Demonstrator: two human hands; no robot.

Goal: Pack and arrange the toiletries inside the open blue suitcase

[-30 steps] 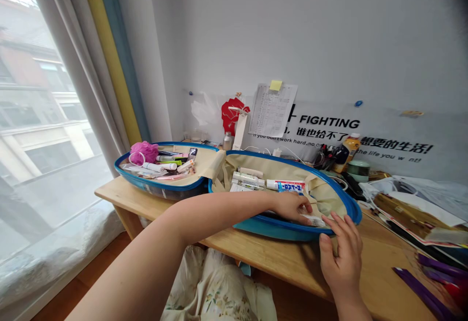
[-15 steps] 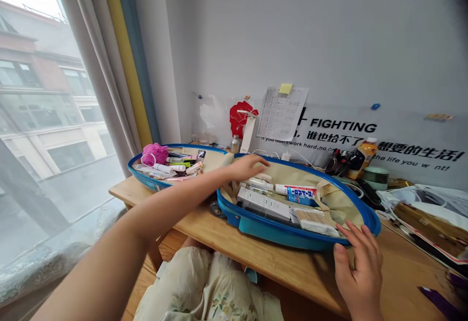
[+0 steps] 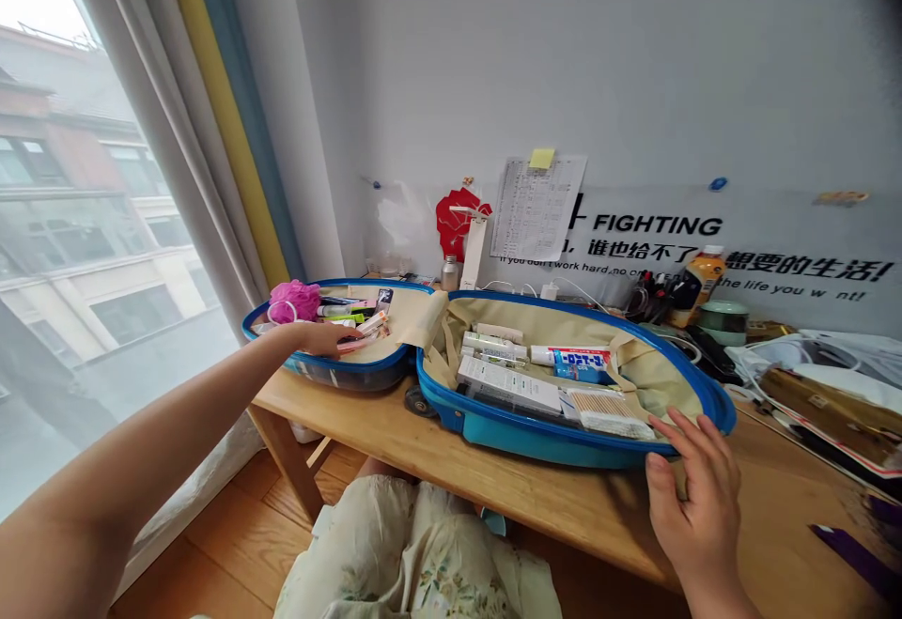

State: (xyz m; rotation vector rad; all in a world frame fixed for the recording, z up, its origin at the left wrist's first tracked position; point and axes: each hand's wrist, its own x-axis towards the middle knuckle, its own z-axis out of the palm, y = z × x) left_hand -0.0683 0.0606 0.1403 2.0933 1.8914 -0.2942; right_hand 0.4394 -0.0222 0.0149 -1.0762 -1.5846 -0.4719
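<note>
An open blue suitcase [image 3: 550, 445] with a beige lining lies on the wooden table, its two halves side by side. My left hand [image 3: 320, 339] is over the near edge of the left half, fingers stretched among small tubes and sticks. A pinkish stick-like item [image 3: 358, 344] lies at its fingertips. Beside that hand is a pink bath puff [image 3: 294, 301]. At the right half's near rim, my right hand [image 3: 697, 487] has its fingers spread, fingertips at the edge. Inside that half are a toothpaste tube [image 3: 582, 362], a white box [image 3: 508, 384], cotton swabs [image 3: 610, 412] and small bottles [image 3: 493, 347].
Behind the suitcase stand a small metallic bottle [image 3: 449, 271], a white upright stand [image 3: 474, 251] and an orange-labelled bottle [image 3: 697, 288]. Cables and a brown pouch [image 3: 832, 412] lie at the right. A window and curtain [image 3: 162, 112] are at the left.
My left hand has moved left and down, from above the right half to the small items in the left half. My right hand has stayed at the rim.
</note>
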